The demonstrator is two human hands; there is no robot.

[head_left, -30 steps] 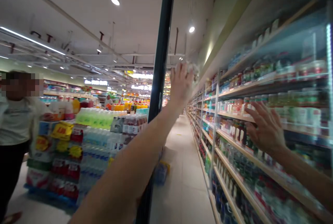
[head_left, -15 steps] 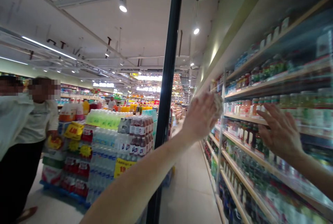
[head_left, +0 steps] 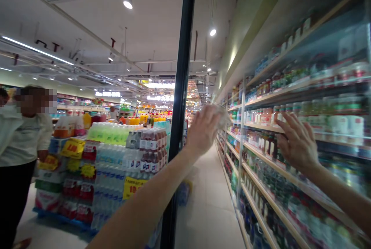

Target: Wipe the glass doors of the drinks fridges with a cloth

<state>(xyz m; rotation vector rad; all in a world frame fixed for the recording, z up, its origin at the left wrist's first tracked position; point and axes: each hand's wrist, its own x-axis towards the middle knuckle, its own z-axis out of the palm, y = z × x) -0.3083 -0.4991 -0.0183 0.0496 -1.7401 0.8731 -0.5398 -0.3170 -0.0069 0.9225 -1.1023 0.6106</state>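
I see the cooler shelves running behind the glass door, tier over tier, receding toward the far end of the aisle. Bottles and jars stand in rows along each shelf's front edge, most too blurred for me to read. The floor is pale tile; a blue pallet rests on it, carrying a stack of shrink-wrapped drink packs with yellow price tags. At the door frame's foot, something blue and yellow sits on the floor.
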